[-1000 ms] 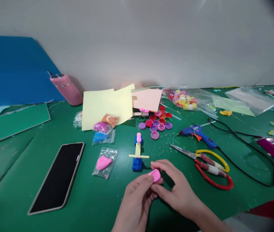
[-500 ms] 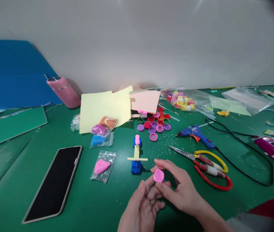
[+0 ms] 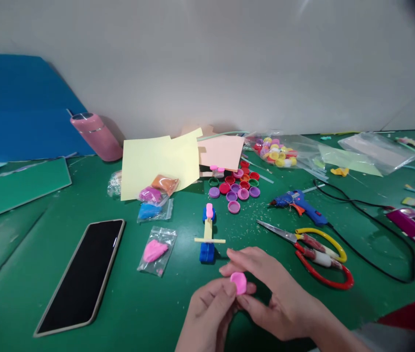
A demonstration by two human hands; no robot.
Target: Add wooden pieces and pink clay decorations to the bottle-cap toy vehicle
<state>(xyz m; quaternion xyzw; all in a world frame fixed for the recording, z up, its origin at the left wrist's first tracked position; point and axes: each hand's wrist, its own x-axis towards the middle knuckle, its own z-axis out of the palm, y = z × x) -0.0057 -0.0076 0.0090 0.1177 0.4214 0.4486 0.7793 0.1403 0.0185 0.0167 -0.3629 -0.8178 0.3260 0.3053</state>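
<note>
Both hands meet low in the middle of the view over the green table (image 3: pixel 148 303). My left hand (image 3: pixel 207 315) and my right hand (image 3: pixel 271 296) pinch a small flattened lump of pink clay (image 3: pixel 238 282) between their fingertips. Just beyond them stands a small model (image 3: pixel 207 233) made of blue blocks, a pale yellow stick cross and a pink clay top. A little bag of pink clay (image 3: pixel 155 250) lies to its left.
A black phone (image 3: pixel 82 274) lies at the left. Scissors with red and yellow handles (image 3: pixel 315 252) and a blue glue gun (image 3: pixel 297 203) with a black cable lie at the right. Coloured bottle caps (image 3: pixel 234 188), yellow paper (image 3: pixel 159 161), clay bags (image 3: pixel 154 198) and a pink bottle (image 3: pixel 95 134) sit farther back.
The pink clay piece has been turned and pressed between the fingertips, moving slightly lower. My left fingers have closed back onto it after opening half a second ago.
</note>
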